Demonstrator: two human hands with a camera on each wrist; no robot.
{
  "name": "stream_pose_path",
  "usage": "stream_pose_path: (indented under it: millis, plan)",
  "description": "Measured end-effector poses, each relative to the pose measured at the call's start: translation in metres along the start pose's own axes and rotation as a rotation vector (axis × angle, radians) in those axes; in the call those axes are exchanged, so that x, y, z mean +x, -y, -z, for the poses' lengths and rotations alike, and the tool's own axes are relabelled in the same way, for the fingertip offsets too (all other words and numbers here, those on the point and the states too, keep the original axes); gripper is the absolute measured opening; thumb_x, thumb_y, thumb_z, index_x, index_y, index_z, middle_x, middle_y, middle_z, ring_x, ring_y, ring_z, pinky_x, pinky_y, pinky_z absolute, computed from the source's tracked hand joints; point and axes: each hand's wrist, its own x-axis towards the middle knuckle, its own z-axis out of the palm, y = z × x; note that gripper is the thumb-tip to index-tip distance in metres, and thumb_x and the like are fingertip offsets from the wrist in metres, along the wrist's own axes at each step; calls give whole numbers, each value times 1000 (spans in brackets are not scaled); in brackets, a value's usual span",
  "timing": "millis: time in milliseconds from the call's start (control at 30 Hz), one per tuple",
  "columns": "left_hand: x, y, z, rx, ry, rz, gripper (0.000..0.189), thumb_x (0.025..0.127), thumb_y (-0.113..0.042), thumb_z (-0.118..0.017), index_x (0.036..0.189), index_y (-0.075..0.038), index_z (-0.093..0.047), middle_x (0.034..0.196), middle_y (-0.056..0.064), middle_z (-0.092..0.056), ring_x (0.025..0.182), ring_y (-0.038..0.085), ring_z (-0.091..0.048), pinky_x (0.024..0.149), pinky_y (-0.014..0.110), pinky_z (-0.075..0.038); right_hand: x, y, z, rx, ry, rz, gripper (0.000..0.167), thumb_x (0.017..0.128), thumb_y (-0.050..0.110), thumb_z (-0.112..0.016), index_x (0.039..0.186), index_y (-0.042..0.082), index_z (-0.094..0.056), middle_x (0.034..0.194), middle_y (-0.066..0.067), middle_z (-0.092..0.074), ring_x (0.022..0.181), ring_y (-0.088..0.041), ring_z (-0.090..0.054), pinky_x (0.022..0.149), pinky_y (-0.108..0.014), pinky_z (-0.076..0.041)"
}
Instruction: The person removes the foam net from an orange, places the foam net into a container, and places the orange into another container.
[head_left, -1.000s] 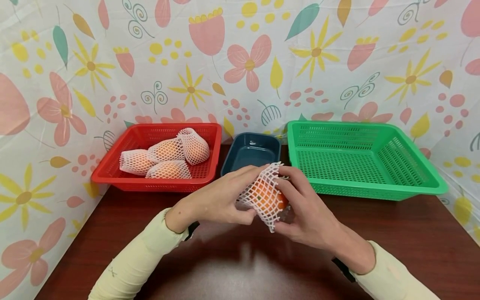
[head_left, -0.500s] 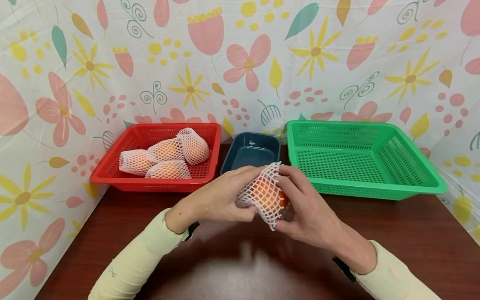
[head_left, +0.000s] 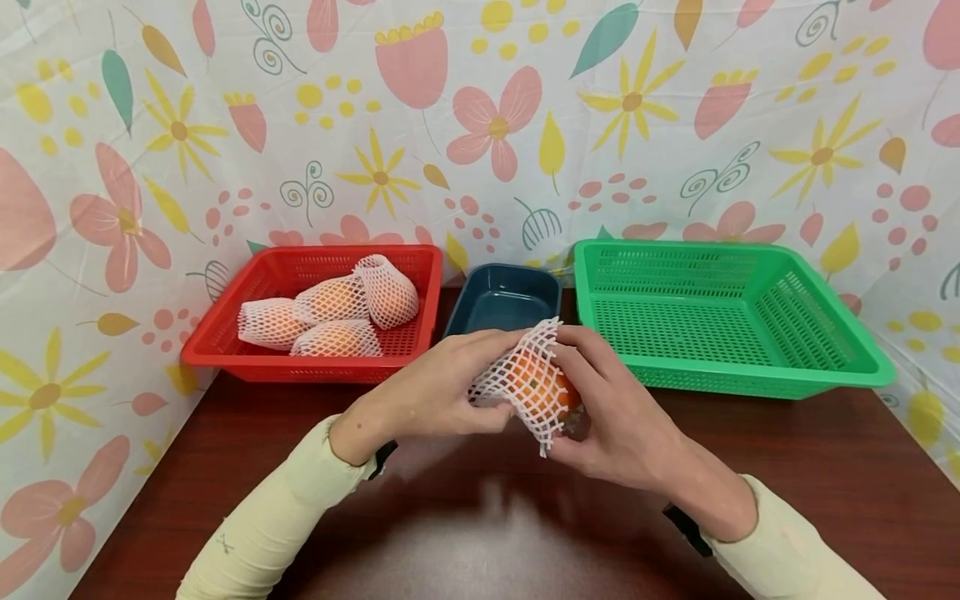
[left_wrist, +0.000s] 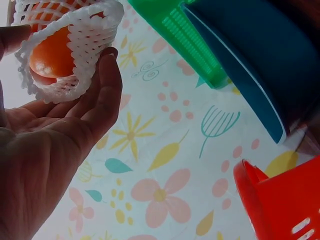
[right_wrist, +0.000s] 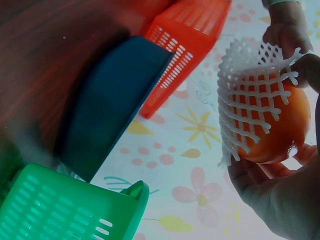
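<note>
Above the table, in front of the blue tray, both hands hold an orange (right_wrist: pixel 292 122) partly covered by a white foam net sleeve (head_left: pixel 534 340). My left hand (head_left: pixel 442 390) grips the sleeved fruit from the left, thumb on the near side and fingers behind it. From the other side my right hand (head_left: pixel 626 417) holds the fruit and the sleeve's edge between thumb and fingers. Bare orange peel shows at the right end, outside the mesh, in the right wrist view. An open end of the sleeve faces the left palm in the left wrist view.
At the left back, a red basket (head_left: pixel 258 363) holds several oranges in foam net sleeves (head_left: pixel 330 298). A dark blue tray (head_left: pixel 502 310) stands between it and a green basket (head_left: pixel 750 371) on the right. A flowered cloth (head_left: pixel 495 200) hangs behind the brown table (head_left: pixel 300 433).
Both hands and the orange have risen very slightly, with the fruit turning a little inside the sleeve. Both grips are otherwise the same, and the baskets and tray have stayed put.
</note>
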Motion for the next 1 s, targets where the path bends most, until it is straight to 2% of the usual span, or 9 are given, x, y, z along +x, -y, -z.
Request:
stream_pose_path:
  millis: [133,300,500,667,833,1000]
  plan:
    - [0,2,3,-19,-17,1,67,92,-25,-75,154,-14,-54,140,-7,-63,115,3,-58,98,24,-54,2,-1,2,0,7,-2,79,68,24,-90,136,4,-56,148,-12,-47,132,-25,-48,100,-25,-45]
    - [0,4,6,-15,-46,18,58,92,-29,-84,144,-14,-64,129,-8,-70,108,1,-62,95,23,-55,1,-4,5,4,22,-16,79,68,24,-90,136,5,-55,151,-11,-46,134,-24,-48,100,-25,-46]
    - [-1,6,8,-3,-112,72,47,90,-27,-88,133,-18,-73,118,-12,-74,100,0,-64,90,23,-57,6,-10,7,19,20,-13,75,69,23,-88,134,5,-56,148,-10,-48,128,-22,-50,98,-26,-46]
    - [-1,8,8,-30,-159,92,36,90,-22,-87,123,-17,-75,112,-12,-75,96,1,-65,88,24,-58,9,-13,9,30,29,-28,72,69,21,-87,133,5,-56,146,-9,-48,124,-20,-51,93,-24,-48]
    - [0,12,9,-30,-212,87,26,90,-19,-87,113,-18,-75,102,-12,-73,86,4,-63,79,25,-58,13,-17,11,50,42,-54,72,70,18,-88,133,7,-56,146,-7,-48,122,-16,-52,91,-25,-52]
    - [2,15,10,-22,-235,109,24,90,-18,-87,111,-17,-74,100,-12,-72,86,4,-63,79,26,-58,14,-21,13,87,45,-70,72,73,15,-87,137,7,-54,147,-5,-47,122,-15,-52,91,-24,-54]
